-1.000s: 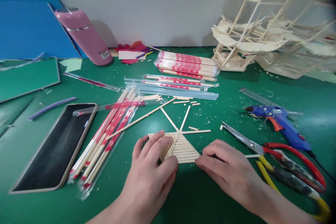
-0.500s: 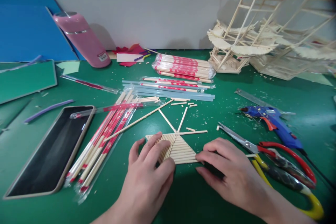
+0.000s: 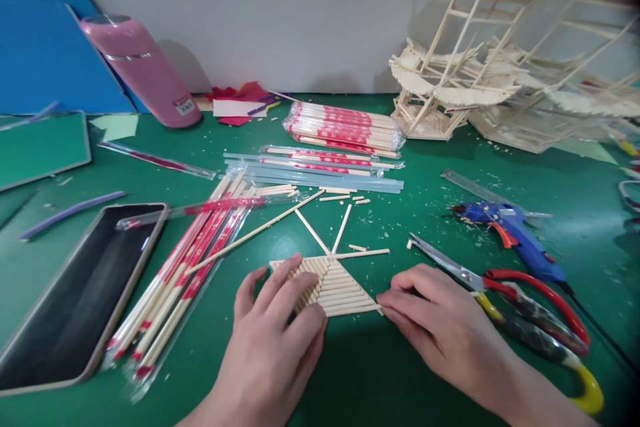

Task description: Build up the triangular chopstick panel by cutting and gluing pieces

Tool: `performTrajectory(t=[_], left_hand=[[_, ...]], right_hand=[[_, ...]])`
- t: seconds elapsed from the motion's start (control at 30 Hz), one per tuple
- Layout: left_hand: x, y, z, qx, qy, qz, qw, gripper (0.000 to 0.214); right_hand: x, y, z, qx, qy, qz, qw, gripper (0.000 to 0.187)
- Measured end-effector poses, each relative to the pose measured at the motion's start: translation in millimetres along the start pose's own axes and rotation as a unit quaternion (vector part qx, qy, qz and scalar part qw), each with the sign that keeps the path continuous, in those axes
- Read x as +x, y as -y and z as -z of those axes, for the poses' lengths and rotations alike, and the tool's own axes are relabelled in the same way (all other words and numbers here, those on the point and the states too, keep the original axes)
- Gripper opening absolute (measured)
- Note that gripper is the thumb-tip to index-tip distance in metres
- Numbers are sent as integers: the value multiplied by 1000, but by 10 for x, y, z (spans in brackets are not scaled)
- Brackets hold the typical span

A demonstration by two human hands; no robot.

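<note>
A flat panel of cut wooden chopsticks [image 3: 345, 290], laid side by side in slanting rows, lies low in the middle of the head view. Bare sticks fan out from its top point, including a left spoke [image 3: 313, 232] and a right spoke [image 3: 342, 229]. My left hand [image 3: 277, 327] curls over the panel's left part, fingertips on its face and thumb at the near edge. At the right corner, my right hand [image 3: 430, 313] pinches the panel's tip between thumb and fingers. The undersides of both hands are hidden.
Wrapped chopsticks [image 3: 200, 267] and a phone [image 3: 85, 293] lie left. Scissors [image 3: 465, 270] and a blue glue gun [image 3: 520, 233] lie right. Behind are glue sticks [image 3: 325, 178], a chopstick bundle [image 3: 345, 127], a pink bottle [image 3: 145, 73] and a stick-built model [image 3: 440, 87].
The view has shifted slightly, moving most things a little left. My right thumb has closed up against the fingers at the panel's right corner. My left hand keeps its place on the panel.
</note>
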State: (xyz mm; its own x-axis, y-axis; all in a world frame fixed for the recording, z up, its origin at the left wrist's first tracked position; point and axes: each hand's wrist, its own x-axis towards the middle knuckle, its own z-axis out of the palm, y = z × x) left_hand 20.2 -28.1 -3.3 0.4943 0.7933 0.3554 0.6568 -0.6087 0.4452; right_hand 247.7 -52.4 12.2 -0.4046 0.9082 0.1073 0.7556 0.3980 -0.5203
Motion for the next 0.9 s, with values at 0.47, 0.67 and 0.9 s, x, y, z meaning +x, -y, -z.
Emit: performTrajectory(t=[0.47, 0.67, 0.9], left_hand=[[7, 22, -12, 10, -2, -8, 1000, 16], [8, 0, -6, 11, 2, -4, 1000, 16], [3, 5, -4, 14, 1, -5, 1000, 16]], right_hand=[[46, 31, 23, 18, 31, -24, 999, 18], [46, 41, 27, 16, 38, -27, 999, 19], [55, 49, 21, 15, 29, -33, 999, 19]])
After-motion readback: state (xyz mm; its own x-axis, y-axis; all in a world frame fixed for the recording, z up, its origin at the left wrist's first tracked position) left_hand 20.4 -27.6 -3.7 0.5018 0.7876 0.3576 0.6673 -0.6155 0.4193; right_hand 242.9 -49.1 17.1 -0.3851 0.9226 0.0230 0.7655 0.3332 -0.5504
